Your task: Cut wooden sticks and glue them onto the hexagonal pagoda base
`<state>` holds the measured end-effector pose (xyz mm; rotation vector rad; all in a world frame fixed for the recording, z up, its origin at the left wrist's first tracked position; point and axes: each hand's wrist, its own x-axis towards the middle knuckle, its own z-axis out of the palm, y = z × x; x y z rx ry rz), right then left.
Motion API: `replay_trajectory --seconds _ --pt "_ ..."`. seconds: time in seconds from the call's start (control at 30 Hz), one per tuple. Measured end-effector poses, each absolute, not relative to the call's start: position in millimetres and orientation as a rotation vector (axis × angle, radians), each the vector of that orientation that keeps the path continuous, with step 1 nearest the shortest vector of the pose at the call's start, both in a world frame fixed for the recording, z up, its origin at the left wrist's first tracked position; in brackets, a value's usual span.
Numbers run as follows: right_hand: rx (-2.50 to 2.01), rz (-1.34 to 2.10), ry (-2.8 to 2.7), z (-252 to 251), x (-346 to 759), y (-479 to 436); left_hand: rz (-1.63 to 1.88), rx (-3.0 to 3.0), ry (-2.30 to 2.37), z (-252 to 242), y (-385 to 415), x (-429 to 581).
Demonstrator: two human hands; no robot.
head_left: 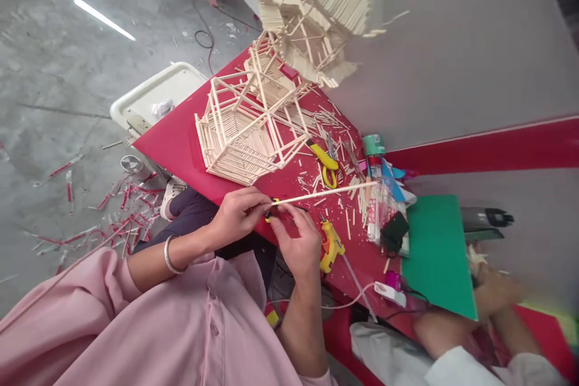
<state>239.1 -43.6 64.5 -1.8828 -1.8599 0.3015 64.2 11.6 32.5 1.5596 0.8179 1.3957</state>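
A long thin wooden stick [330, 192] stretches out to the right from between my hands, above the red table. My left hand [240, 212] is closed, its thumb and fingertips pinching at the stick's near end. Facing it, my right hand [299, 240] is closed with bent fingers around a small black-and-yellow tool [268, 217], mostly hidden by the fingertips. Just beyond the hands stands an open frame of glued wooden sticks [256, 126] with a slatted floor. Beside my right hand lies a yellow glue gun [332, 246].
Yellow-handled scissors [326, 163] lie among scattered stick pieces on the red table [176, 145]. A larger stick model [312, 30] stands at the back. Right are a green board [436, 253], plastic packets [377, 211] and another person's blurred hands [495, 289]. A white stool [154, 93] stands left.
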Motion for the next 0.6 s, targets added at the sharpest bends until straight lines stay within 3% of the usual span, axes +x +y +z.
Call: replay_trajectory --seconds 0.13,0.6 --pt "-2.097 0.067 -2.239 54.2 262.8 -53.8 1.337 1.512 0.901 42.0 13.5 70.4" --pt "-2.107 0.039 -2.541 51.1 273.7 -44.0 1.29 1.324 1.004 62.5 13.6 79.2"
